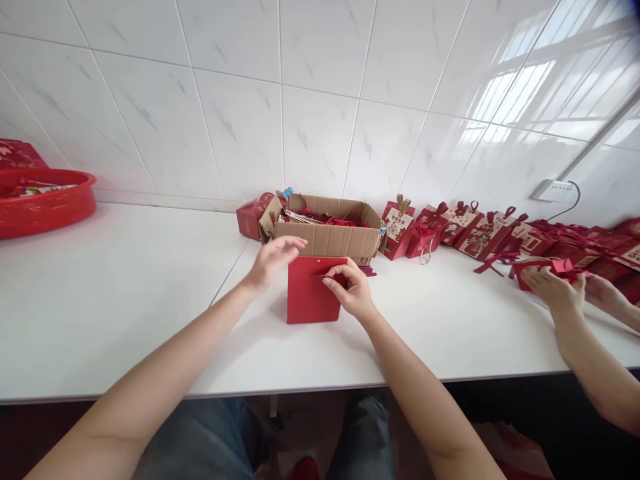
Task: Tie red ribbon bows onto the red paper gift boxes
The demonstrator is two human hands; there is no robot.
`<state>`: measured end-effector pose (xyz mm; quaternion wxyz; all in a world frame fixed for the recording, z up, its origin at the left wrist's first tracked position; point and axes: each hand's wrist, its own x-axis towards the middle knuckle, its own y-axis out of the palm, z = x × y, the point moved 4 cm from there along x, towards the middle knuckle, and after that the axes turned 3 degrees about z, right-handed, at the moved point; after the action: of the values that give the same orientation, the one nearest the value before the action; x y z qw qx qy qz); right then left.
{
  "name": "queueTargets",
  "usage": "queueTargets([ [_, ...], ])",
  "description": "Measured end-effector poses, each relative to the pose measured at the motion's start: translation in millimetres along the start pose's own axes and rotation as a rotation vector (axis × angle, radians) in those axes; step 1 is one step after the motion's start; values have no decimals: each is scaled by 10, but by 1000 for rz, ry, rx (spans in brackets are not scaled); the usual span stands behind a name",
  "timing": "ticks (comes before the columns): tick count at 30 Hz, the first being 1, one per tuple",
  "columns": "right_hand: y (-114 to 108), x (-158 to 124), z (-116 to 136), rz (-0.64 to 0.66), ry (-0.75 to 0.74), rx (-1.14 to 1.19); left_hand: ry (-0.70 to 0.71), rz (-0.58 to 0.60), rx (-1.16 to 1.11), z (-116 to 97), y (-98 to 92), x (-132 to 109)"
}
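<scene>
A flat-faced red gift box (pixel 311 297) stands upright on the white table in front of me, with a small hole near its top edge. My right hand (pixel 353 287) is at the box's right side, thumb and fingers pinched on what looks like a thin dark red ribbon (pixel 323 276). Most of that ribbon is hidden by the fingers. Just off the box's upper left corner, my left hand (pixel 277 259) is open, fingers stretched toward the right and holding nothing. Behind the box sits an open cardboard carton (pixel 325 237) with dark red ribbons in it.
A red plastic basin (pixel 47 210) is at the far left. Several decorated red gift boxes (pixel 483 235) line the wall on the right. There, a co-worker's hands (pixel 560 290) handle another red box. The white table (pixel 125 300) ends at a front edge above my knees.
</scene>
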<state>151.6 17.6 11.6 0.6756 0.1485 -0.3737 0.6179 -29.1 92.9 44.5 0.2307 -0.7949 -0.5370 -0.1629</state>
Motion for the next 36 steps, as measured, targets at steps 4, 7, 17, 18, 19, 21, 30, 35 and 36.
queueTargets([
  [4,10,15,-15,28,0,-6,-6,-557,149,52,-599,711],
  [7,5,15,-12,33,11,-4,-155,-386,582,118,-719,1335],
  [17,3,19,0,35,10,63,-327,441,1161,489,-253,2071],
  [18,4,21,-4,32,7,72,-331,478,1198,513,-214,2095],
  [19,6,22,-7,31,3,84,-333,511,1232,533,-177,2112],
  [21,12,23,-11,34,-5,104,-333,568,1289,562,-105,2122],
  [30,-17,41,-28,36,-29,131,-322,516,1362,499,21,2036],
  [35,-38,35,-45,31,-30,107,-466,352,1007,365,-171,2029],
  [36,-38,33,-47,31,-22,99,-489,337,952,340,-210,2012],
])
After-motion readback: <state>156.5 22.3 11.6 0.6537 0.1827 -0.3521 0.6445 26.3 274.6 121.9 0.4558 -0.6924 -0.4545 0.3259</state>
